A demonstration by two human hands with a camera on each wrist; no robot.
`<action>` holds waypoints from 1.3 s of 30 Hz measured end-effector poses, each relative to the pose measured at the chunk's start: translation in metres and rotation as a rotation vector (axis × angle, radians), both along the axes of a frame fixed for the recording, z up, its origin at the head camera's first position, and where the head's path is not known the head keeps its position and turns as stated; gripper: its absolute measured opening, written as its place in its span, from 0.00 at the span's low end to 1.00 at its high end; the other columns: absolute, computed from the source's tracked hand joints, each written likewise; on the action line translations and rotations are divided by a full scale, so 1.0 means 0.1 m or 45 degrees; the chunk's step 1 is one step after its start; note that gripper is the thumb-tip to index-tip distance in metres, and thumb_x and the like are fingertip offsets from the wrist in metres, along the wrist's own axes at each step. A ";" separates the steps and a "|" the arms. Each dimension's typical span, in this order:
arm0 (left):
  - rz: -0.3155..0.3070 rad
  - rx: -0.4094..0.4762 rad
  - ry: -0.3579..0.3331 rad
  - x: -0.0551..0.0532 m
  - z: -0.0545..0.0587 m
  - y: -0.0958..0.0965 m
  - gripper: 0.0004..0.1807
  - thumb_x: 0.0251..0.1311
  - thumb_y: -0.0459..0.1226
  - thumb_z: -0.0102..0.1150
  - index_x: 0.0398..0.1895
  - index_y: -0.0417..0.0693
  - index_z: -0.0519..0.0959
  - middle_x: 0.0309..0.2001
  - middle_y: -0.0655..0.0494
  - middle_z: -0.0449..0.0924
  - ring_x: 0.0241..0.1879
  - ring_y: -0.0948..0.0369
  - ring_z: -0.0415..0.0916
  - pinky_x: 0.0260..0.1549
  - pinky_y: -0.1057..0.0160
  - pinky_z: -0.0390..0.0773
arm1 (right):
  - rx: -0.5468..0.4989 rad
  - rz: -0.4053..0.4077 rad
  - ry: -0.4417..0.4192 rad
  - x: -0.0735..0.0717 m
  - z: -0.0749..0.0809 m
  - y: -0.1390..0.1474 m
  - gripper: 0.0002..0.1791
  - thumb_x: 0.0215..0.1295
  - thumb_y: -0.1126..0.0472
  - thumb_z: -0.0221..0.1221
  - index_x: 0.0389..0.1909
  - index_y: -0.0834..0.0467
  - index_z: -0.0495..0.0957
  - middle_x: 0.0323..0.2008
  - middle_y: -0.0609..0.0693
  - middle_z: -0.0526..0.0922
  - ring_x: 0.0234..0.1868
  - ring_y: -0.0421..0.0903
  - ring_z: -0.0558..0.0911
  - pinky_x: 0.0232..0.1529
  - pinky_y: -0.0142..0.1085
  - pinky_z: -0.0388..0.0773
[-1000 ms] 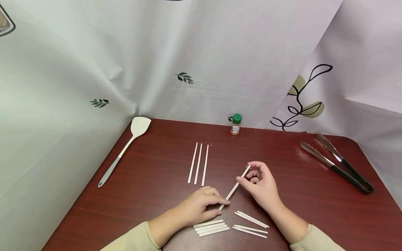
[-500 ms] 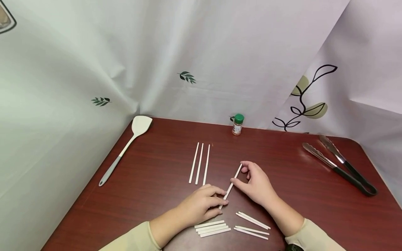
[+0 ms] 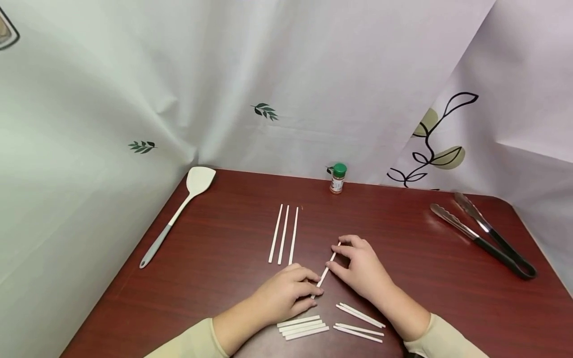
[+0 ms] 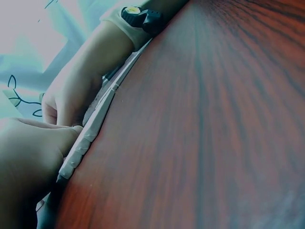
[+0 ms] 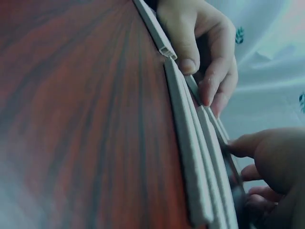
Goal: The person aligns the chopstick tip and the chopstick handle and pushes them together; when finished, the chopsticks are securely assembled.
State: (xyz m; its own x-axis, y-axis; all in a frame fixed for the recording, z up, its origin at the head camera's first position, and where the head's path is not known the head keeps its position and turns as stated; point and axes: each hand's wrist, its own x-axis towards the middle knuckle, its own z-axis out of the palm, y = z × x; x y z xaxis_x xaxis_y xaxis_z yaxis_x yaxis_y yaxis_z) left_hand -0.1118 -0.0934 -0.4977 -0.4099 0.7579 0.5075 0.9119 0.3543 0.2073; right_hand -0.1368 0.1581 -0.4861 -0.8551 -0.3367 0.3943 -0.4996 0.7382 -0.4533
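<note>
A slim white stick (image 3: 325, 275) lies slanted on the table between both hands in the head view. My left hand (image 3: 288, 294) holds its near end, with fingertips on the stick and the thumb beside it. Toward the far end, my right hand (image 3: 361, 271) pinches it between thumb and fingers. Three similar sticks (image 3: 284, 235) lie side by side beyond the left hand. Closer to me are several more white sticks (image 3: 298, 321) in a row and another loose group of sticks (image 3: 360, 316). The right wrist view shows near sticks (image 5: 186, 143) partly covering the hands' work.
A white spatula (image 3: 200, 180) with a grey handle lies along the table's left edge. At the back stands a small spice jar (image 3: 337, 185) with a green lid. Metal tongs (image 3: 497, 255) with black handles rest at the right. White patterned cloth (image 3: 313, 99) hangs behind the table.
My right hand has moved left and nearer to me, swinging and lowering the stick's far end toward the table. My left hand has stayed nearly in place at the near end.
</note>
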 end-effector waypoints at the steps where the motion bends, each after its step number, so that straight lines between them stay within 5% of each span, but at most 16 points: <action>1: 0.007 -0.006 0.006 0.00 0.00 0.00 0.10 0.62 0.41 0.76 0.46 0.54 0.91 0.52 0.57 0.85 0.50 0.61 0.80 0.54 0.65 0.78 | 0.027 -0.006 -0.006 0.02 0.02 -0.01 0.22 0.54 0.56 0.80 0.48 0.63 0.91 0.55 0.60 0.86 0.55 0.61 0.84 0.57 0.56 0.80; 8: 0.061 -0.052 -0.012 0.04 0.04 -0.02 0.10 0.64 0.43 0.75 0.47 0.57 0.92 0.52 0.60 0.85 0.47 0.62 0.79 0.51 0.65 0.78 | 0.158 -0.095 -0.084 0.08 0.17 -0.10 0.26 0.53 0.49 0.81 0.49 0.61 0.92 0.60 0.63 0.85 0.49 0.62 0.85 0.51 0.51 0.80; 20: 0.053 -0.009 0.024 0.02 0.03 0.02 0.10 0.62 0.42 0.76 0.46 0.56 0.93 0.48 0.62 0.86 0.44 0.63 0.78 0.46 0.66 0.78 | 0.512 -0.141 -0.233 0.20 0.39 -0.15 0.38 0.56 0.36 0.75 0.55 0.63 0.88 0.61 0.65 0.84 0.59 0.63 0.82 0.59 0.53 0.80; 29: 0.008 0.011 0.087 -0.01 0.03 0.00 0.10 0.60 0.41 0.76 0.45 0.54 0.93 0.46 0.63 0.88 0.43 0.65 0.81 0.48 0.67 0.79 | 0.458 -0.062 -0.306 0.11 0.37 -0.13 0.44 0.52 0.35 0.78 0.63 0.61 0.85 0.68 0.62 0.79 0.66 0.69 0.76 0.62 0.61 0.76; 39: 0.149 0.016 0.079 -0.02 0.04 0.00 0.07 0.60 0.43 0.77 0.40 0.56 0.92 0.45 0.64 0.87 0.45 0.63 0.80 0.50 0.62 0.79 | 0.429 0.095 -0.366 -0.17 0.36 -0.18 0.42 0.56 0.37 0.77 0.67 0.57 0.83 0.73 0.57 0.75 0.71 0.70 0.71 0.61 0.68 0.73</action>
